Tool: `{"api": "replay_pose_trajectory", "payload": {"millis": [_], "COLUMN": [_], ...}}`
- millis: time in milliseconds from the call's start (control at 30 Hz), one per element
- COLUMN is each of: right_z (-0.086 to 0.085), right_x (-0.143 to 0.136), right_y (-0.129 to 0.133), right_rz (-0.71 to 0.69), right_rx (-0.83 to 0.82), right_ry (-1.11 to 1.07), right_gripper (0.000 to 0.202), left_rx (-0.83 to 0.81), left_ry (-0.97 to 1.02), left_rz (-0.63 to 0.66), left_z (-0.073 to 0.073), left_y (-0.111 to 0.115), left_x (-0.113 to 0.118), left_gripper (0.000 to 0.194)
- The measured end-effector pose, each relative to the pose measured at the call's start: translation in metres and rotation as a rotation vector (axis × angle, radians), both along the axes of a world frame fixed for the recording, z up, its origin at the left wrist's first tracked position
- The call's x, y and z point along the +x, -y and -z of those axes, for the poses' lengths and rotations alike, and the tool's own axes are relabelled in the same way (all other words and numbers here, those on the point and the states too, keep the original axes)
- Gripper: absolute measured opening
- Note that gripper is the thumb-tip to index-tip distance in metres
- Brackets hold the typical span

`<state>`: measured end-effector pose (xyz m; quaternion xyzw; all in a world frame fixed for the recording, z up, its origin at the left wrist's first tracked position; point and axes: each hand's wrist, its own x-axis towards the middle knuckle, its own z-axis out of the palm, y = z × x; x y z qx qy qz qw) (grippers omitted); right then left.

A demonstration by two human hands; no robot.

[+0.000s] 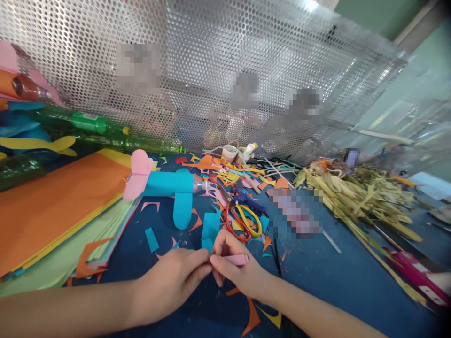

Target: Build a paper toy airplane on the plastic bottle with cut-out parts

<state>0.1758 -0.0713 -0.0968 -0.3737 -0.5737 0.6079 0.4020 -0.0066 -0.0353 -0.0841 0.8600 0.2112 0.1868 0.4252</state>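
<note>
Both my hands meet at the lower middle of the head view. My right hand (234,265) is closed round a small rolled pink paper (237,259), which sticks out to the right. The fingertips of my left hand (181,277) are pinched together at the left end of the roll; whether they grip it is hidden. Just beyond the hands lies a blue paper piece (210,227). Farther off rests a blue-wrapped bottle (167,183) with pink paper shapes at its left end. Red-handled scissors (234,224) and yellow-handled scissors (252,217) lie right of it.
Stacked colored paper (66,202) covers the left. Green bottles (116,134) lie behind it. Paper scraps (229,176) spread over the blue table (310,286). Dried husks (366,192) and a pink tool (412,270) are at right. A perforated metal screen (197,56) stands behind.
</note>
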Motion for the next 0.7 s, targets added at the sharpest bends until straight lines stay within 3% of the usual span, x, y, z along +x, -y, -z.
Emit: {"api": "replay_pose_trajectory", "payload": {"millis": [267, 467, 700], "right_z": [-0.0007, -0.0026, 0.0009], "right_x": [0.0042, 0.0047, 0.0067], "right_y": [-0.0026, -0.0028, -0.0030], "right_rz": [-0.009, 0.007, -0.020], "right_rx": [-0.030, 0.042, 0.023], "right_ry": [0.060, 0.164, 0.077], "right_gripper": [0.024, 0.028, 0.027], "left_rx": [-0.124, -0.036, -0.010], "left_ry": [-0.075, -0.174, -0.187], "left_rz": [0.017, 0.011, 0.032], "left_z": [-0.0077, -0.0081, -0.0074], "left_y": [-0.0066, -0.0063, -0.0067], "left_x": [-0.0012, -0.0043, -0.0019], "left_gripper": [0.028, 0.028, 0.028]}}
